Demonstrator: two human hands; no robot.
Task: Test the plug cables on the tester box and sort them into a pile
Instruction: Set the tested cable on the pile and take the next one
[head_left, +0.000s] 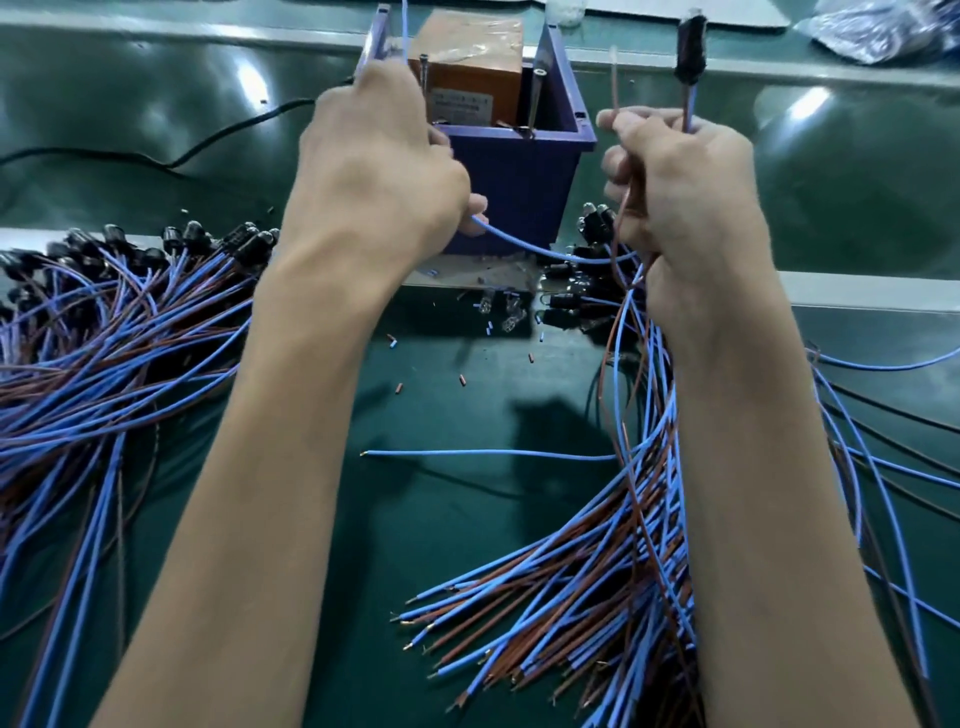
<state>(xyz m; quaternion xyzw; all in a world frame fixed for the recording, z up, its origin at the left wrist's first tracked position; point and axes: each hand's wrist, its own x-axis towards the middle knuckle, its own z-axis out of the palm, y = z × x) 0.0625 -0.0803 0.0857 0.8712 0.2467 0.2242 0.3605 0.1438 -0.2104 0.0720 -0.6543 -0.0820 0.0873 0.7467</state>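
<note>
Plug cables (104, 322) heaped on green bench mat (441, 519) — tester box (514, 176) behind.

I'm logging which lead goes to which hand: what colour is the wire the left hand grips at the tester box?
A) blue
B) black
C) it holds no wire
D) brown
A: the left hand grips a blue wire that rises above its fingers beside the tester box and curves below toward the right hand, which holds the brown wire and the lead under the black plug.
</note>
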